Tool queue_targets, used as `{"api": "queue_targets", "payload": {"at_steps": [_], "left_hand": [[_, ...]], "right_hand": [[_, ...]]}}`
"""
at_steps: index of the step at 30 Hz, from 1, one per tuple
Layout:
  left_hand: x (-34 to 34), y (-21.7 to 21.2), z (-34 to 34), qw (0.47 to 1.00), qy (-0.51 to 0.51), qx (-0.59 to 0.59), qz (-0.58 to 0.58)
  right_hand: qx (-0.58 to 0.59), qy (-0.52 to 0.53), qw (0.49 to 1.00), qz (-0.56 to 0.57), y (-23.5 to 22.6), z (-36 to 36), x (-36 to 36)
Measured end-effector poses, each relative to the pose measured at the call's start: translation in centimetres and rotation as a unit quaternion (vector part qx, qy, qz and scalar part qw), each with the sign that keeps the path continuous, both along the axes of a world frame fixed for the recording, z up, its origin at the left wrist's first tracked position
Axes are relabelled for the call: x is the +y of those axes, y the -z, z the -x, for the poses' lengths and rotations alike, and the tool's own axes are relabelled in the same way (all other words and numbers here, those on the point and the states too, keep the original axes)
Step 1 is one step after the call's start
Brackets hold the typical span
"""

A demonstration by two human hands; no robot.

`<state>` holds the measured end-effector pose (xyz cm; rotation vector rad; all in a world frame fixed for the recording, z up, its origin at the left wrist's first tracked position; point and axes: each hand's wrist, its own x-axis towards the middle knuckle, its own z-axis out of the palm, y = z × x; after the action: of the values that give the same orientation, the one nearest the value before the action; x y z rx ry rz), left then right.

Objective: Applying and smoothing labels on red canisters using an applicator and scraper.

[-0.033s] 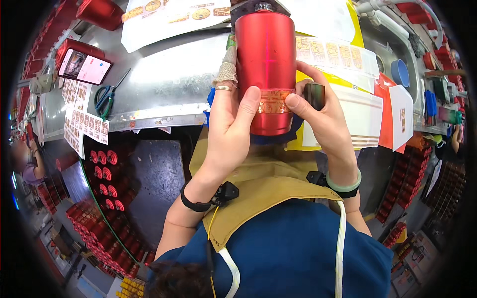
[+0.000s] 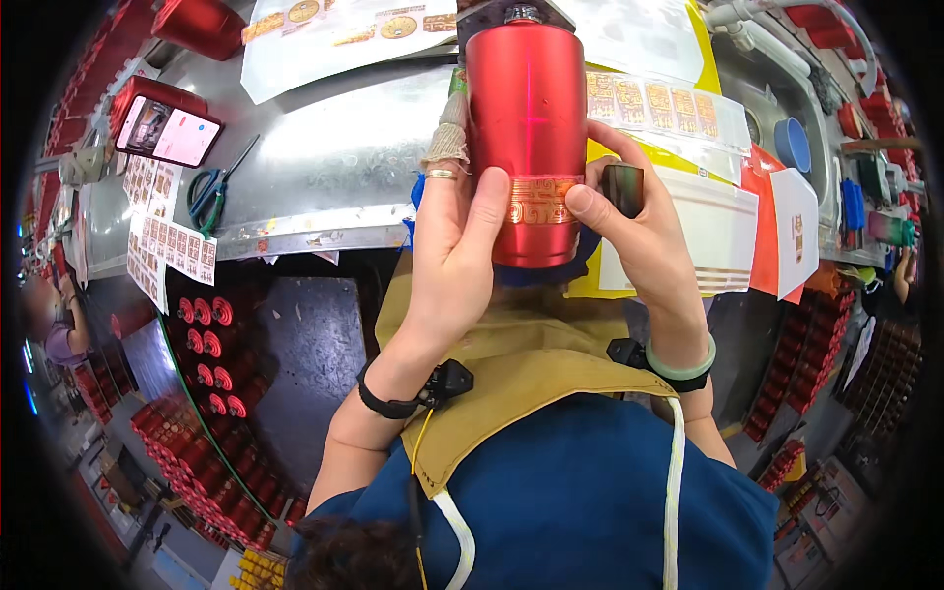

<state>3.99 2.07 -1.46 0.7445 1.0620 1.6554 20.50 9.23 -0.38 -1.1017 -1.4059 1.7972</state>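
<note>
A glossy red bottle [image 2: 526,108] stands between my two hands, its narrow dark neck [image 2: 522,14] pointing away from me. Round its lower part runs a gold patterned decal [image 2: 543,201]. My left hand [image 2: 454,246] grips the bottle's left side, the thumb lying beside the decal's left end. One of its fingers wears a fabric cover [image 2: 450,138] and a ring. From the right, my right hand [image 2: 644,231] holds the bottle with its thumb tip at the decal's right end. A dark, flat-ended piece [image 2: 621,189] is tucked in that hand; its kind I cannot make out.
Decal sheets [image 2: 669,106] lie right of the bottle, over yellow and red sheets. Leftward on the metal table [image 2: 344,147] are scissors [image 2: 208,197], a lit phone [image 2: 169,131] and more decal sheets [image 2: 177,246]. A blue cup [image 2: 792,144] stands far right. Red bottles [image 2: 211,452] crowd the lower left.
My left thumb has shifted slightly left, uncovering more of the decal's left end. The bottle and my right hand look unmoved.
</note>
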Motion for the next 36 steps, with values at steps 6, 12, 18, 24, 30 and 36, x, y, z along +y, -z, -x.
{"api": "queue_targets", "payload": {"at_steps": [6, 12, 18, 24, 30, 36], "left_hand": [[-0.6, 1.3, 0.6, 0.997, 0.033, 0.067, -0.029], [-0.6, 1.7, 1.0, 0.872, -0.069, 0.455, -0.166], [-2.8, 1.6, 0.7, 0.764, -0.057, 0.639, -0.066], [-2.9, 2.7, 0.4, 0.798, -0.087, 0.591, -0.078], [-3.3, 3.0, 0.1, 0.846, -0.089, 0.525, -0.024], [-3.0, 2.7, 0.1, 0.854, -0.117, 0.505, -0.039]], "right_hand": [[0.005, 0.003, 1.0, 0.011, 0.2, 0.0, -0.2], [0.011, -0.004, 1.0, 0.003, 0.3, -0.5, 0.2], [0.059, 0.052, 0.997, 0.014, 0.1, -1.7, 0.8], [-0.043, -0.094, 0.955, -0.279, -1.0, -2.2, 2.4], [-0.142, 0.007, 0.806, -0.574, -2.1, -0.6, 3.1], [-0.061, -0.137, 0.766, -0.625, -3.7, 0.8, 1.3]]}}
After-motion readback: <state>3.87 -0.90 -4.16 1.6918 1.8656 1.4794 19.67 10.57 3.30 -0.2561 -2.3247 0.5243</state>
